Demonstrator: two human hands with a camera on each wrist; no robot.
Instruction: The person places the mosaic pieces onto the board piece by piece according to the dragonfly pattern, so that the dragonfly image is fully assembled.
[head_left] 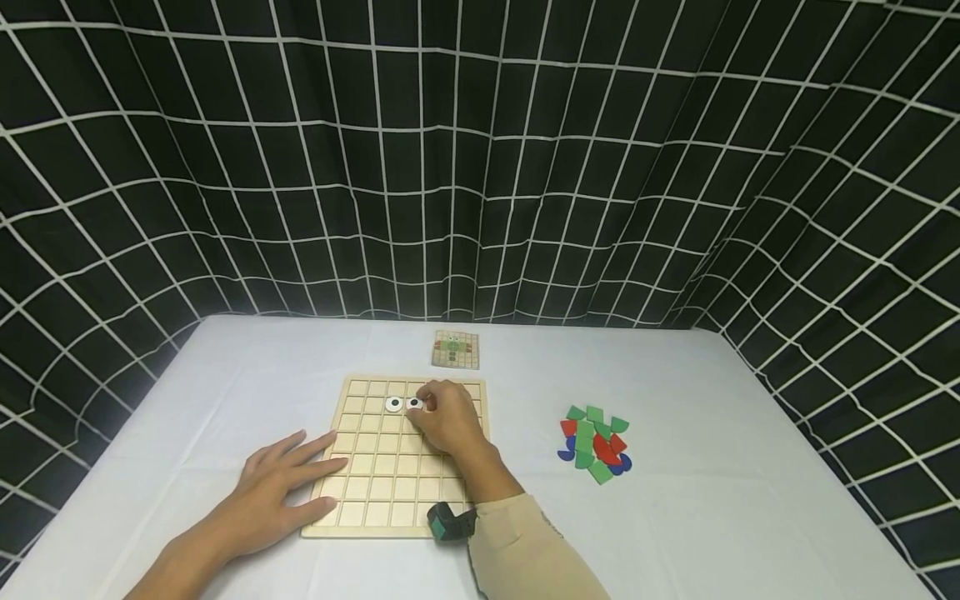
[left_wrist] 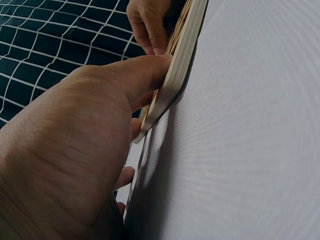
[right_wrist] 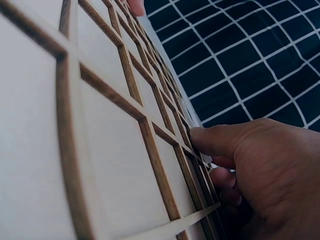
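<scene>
A wooden grid board (head_left: 367, 490) lies flat on the table. My left hand (head_left: 272, 492) rests at its left edge, fingers spread, with the fingertips on the rim; the left wrist view shows the thumb against the board's side (left_wrist: 172, 82). Near the board's far edge, my right hand (head_left: 450, 417) pinches a white eye piece (head_left: 414, 402) with a black pupil between thumb and index finger. A matching eye piece (head_left: 394, 404) sits on the grid just left of it. In the right wrist view the hand (right_wrist: 270, 175) mostly hides the pinched piece.
Beyond the board lies a small square picture card (head_left: 455, 349) with a figure on a grid. To the right, several green, red and blue flat pieces (head_left: 585, 433) are piled on the white tablecloth (head_left: 697, 500). A dark gridded curtain (head_left: 450, 167) surrounds the table.
</scene>
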